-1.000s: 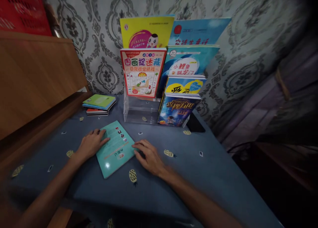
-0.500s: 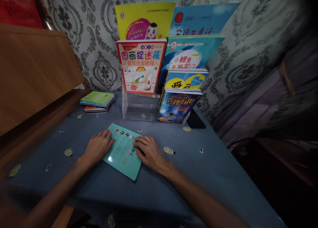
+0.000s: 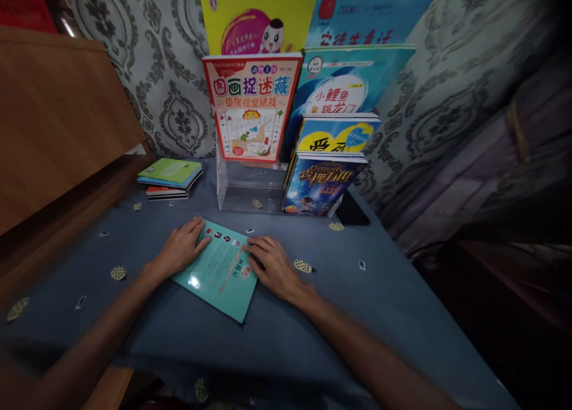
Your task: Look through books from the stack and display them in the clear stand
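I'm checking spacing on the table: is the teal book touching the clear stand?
Apart. The head view shows a strip of blue tablecloth between the teal book and the clear stand.

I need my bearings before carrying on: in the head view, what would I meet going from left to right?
Wooden panel, left hand, teal book, right hand, black flat object, hanging cloth.

Thru our 1 head-worn cam we look fwd & down across the tbl (image 3: 393, 297), w/ L hand (image 3: 182, 247) & R hand (image 3: 273, 269) fairly near, approx. mid-frame, wall (image 3: 182, 119) beyond.
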`<state>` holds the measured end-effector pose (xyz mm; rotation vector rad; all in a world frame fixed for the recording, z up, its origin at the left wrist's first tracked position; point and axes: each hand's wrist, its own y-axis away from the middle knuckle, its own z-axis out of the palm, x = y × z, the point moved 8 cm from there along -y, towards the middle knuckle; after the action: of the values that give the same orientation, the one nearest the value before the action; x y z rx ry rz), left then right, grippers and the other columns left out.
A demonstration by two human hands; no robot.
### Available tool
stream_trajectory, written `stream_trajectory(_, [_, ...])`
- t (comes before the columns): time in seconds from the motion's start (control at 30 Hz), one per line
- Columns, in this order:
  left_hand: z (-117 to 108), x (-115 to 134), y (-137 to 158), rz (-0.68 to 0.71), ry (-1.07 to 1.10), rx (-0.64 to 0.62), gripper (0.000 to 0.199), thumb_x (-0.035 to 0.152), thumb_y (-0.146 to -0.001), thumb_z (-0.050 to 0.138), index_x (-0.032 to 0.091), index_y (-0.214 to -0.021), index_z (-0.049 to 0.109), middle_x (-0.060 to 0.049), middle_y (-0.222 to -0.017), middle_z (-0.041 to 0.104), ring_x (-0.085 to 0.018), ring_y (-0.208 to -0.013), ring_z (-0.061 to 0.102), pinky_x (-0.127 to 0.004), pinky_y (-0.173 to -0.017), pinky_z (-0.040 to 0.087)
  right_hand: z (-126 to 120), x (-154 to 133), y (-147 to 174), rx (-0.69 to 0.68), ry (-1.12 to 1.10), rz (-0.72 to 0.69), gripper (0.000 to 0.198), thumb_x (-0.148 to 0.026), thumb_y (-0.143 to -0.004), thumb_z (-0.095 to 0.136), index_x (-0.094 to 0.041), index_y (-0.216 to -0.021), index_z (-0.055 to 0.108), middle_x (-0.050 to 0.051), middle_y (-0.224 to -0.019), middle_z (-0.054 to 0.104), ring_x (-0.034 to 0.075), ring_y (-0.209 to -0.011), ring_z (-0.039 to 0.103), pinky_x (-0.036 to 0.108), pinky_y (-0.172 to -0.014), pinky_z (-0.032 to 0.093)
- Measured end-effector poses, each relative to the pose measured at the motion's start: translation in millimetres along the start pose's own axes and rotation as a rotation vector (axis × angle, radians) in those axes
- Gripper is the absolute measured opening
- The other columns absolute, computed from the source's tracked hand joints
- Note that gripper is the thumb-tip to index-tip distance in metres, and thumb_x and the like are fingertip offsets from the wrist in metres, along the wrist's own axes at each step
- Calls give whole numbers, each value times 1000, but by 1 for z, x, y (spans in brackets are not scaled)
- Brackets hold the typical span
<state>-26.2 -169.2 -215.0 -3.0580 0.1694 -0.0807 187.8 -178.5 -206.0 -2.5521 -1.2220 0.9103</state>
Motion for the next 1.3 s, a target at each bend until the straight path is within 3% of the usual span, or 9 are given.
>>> stream_trajectory(0.27, [-1, 3, 1, 13, 22, 13, 57, 44, -100, 34, 12, -145, 47, -16, -156, 43, -29, -145, 39, -49, -115, 36, -1, 5, 0, 16, 0, -4, 29, -17, -96, 51, -17, -121, 67, 14, -121, 67, 27, -110, 58, 47, -94, 51])
stream_trajectory(0.43, [3, 15, 4, 90, 66, -17, 56, 43, -101, 32, 17, -150, 43, -13, -158, 40, -27, -146, 36, -50, -116, 33, 1, 6, 1, 19, 7, -5, 32, -18, -96, 50, -20, -123, 67, 13, -122, 66, 28, -110, 58, 49, -94, 52])
stream_trajectory(0.53, [0, 23, 23, 100, 28, -50, 57, 46, -101, 33, 22, -152, 39, -12, -159, 38, -30, -148, 32, -56, -115, 33, 1, 7, 1, 18, 3, -2, 31, -18, -96, 50, -19, -122, 67, 14, -123, 66, 28, -112, 58, 50, -96, 51])
stream_trajectory(0.63, [-16, 26, 55, -7, -147, -26, 54, 48, -100, 38, 22, -147, 46, -15, -154, 44, -37, -142, 38, -60, -106, 40, 0, 6, 1, 8, 9, 2, 29, -17, -96, 51, -17, -121, 67, 15, -123, 66, 27, -111, 57, 48, -96, 50])
stream_trajectory(0.77, [-31, 26, 99, -227, -292, -45, 47, 41, -100, 39, 16, -136, 55, -19, -123, 63, -36, -111, 59, -45, -76, 56, -4, 1, 0, -12, 43, 27, 25, -16, -96, 52, -18, -114, 69, 13, -118, 67, 27, -104, 57, 44, -91, 50])
stream_trajectory(0.87, [-30, 34, 111, -203, -235, 3, 40, 37, -100, 41, 19, -129, 59, -15, -126, 61, -33, -111, 59, -42, -77, 57, -4, -6, 1, -52, 70, 50, 20, -17, -96, 52, -20, -105, 71, 10, -103, 67, 25, -94, 58, 40, -84, 50])
stream_trajectory(0.97, [-28, 38, 104, -126, -126, 71, 35, 37, -100, 41, 21, -125, 61, -12, -133, 59, -30, -120, 57, -40, -87, 55, -3, -12, 3, -83, 92, 77, 18, -21, -97, 53, -19, -97, 71, 8, -93, 64, 21, -87, 59, 33, -75, 48])
stream_trajectory(1.1, [-30, 33, 83, -134, -46, 34, 35, 38, -100, 41, 22, -123, 61, -12, -136, 59, -29, -119, 60, -40, -88, 55, 1, -15, 6, -90, 78, 120, 19, -26, -98, 53, -19, -96, 71, 7, -90, 63, 18, -78, 61, 30, -69, 48])
stream_trajectory(1.3, [-34, 35, 50, -120, -22, -52, 35, 40, -99, 43, 24, -123, 62, -9, -136, 60, -29, -122, 58, -39, -90, 54, 9, -8, 8, -63, -34, 190, 21, -18, -94, 58, -18, -110, 71, 9, -99, 69, 23, -95, 66, 36, -86, 52])
